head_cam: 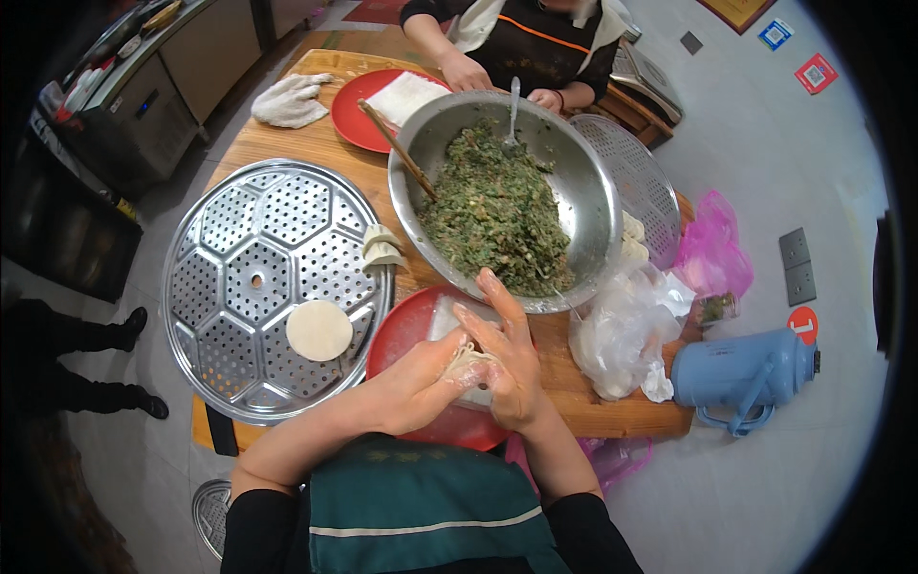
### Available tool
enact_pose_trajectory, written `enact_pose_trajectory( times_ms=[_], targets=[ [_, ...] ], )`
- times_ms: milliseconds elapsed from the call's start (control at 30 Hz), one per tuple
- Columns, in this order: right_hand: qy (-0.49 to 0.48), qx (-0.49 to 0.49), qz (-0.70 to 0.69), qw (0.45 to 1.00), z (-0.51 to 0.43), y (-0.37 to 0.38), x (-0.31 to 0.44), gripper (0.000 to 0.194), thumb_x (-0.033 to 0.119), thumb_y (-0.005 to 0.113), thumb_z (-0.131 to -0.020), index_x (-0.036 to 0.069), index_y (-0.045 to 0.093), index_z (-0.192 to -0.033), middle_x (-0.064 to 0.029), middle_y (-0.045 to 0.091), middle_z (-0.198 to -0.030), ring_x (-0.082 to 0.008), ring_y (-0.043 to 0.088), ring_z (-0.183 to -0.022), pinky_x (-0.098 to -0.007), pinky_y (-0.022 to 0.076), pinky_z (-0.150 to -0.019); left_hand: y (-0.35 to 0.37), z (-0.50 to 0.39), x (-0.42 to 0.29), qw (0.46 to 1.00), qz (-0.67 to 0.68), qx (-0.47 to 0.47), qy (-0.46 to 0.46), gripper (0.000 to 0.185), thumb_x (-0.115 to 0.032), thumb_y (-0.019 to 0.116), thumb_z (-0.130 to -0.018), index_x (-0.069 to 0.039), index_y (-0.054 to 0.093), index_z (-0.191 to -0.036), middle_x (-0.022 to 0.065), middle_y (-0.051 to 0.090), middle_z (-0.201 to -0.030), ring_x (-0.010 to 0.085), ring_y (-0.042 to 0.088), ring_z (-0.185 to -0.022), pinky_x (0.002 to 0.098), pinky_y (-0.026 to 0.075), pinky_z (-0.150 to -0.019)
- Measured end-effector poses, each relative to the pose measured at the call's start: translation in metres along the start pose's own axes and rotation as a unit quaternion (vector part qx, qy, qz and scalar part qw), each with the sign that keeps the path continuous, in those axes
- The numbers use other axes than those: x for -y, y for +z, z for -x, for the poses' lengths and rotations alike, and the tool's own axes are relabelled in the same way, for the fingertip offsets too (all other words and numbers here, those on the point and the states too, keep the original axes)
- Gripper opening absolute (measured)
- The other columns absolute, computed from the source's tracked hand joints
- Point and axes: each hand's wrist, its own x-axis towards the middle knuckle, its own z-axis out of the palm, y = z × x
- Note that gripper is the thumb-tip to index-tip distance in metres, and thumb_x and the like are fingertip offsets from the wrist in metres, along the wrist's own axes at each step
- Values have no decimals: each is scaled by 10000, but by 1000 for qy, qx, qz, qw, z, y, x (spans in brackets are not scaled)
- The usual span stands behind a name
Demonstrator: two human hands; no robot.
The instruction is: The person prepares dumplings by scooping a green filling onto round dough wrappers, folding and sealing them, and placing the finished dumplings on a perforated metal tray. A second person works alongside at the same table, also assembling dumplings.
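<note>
Both my left hand (423, 380) and my right hand (518, 366) press a dumpling (470, 361) between them, its pleated dough edge showing between the thumbs. Flour whitens my fingers. Under my hands lies a red plate (401, 330) carrying a stack of pale dough wrappers (446, 319), partly hidden. Just beyond my fingertips stands a large steel bowl (592, 215) of green chopped filling (495, 208). Left of my hands, a perforated steel steamer tray (256, 280) holds one round wrapper (319, 331) and a few folded dumplings (382, 247) at its right edge.
A wooden stick (398, 151) and a spoon (513, 107) lean in the bowl. Across the table, a person (534, 46) works beside another red plate (344, 107). A second steamer tray (638, 165), plastic bags (631, 330) and a blue thermos jug (742, 369) stand right; a cloth (290, 100) lies far left.
</note>
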Motion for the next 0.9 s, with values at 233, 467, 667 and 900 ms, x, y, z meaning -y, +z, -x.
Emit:
enact_pose_trajectory(
  times_ms=[233,467,667,900],
  targets=[
    [-45,4,24,999,0,2,7,509,250,361,-1055,-44,630,-1371,-272,547,-1501,-472,499,-1400,-542,374,-1181,5,3,9,997,-72,-1,4,294,-261,478,-1105,-18,609,-1205,203,676,-1091,374,674,-1025,442,527,-904],
    [-51,-128,73,988,0,25,28,565,320,353,-1077,-132,633,-1268,-373,572,-1418,-497,586,-1312,-527,469,-1121,44,1,15,987,-106,-108,61,234,-177,489,-1058,22,585,-1134,244,640,-1061,468,639,-1011,491,526,-884],
    [-145,-223,39,963,8,24,60,525,357,412,-1096,-111,623,-1206,-405,598,-1353,-501,622,-1275,-541,509,-1084,60,19,-12,949,-197,-84,234,170,-163,587,-977,-17,609,-1059,209,636,-980,421,658,-881,484,551,-785],
    [76,-94,-162,979,-13,4,37,742,538,393,-1085,-88,549,-1452,-242,531,-1535,-386,394,-1515,-475,285,-1240,15,-6,-14,972,183,-130,-64,182,-62,553,-1054,1,599,-1219,89,668,-1047,184,674,-927,367,559,-858]
  ],
)
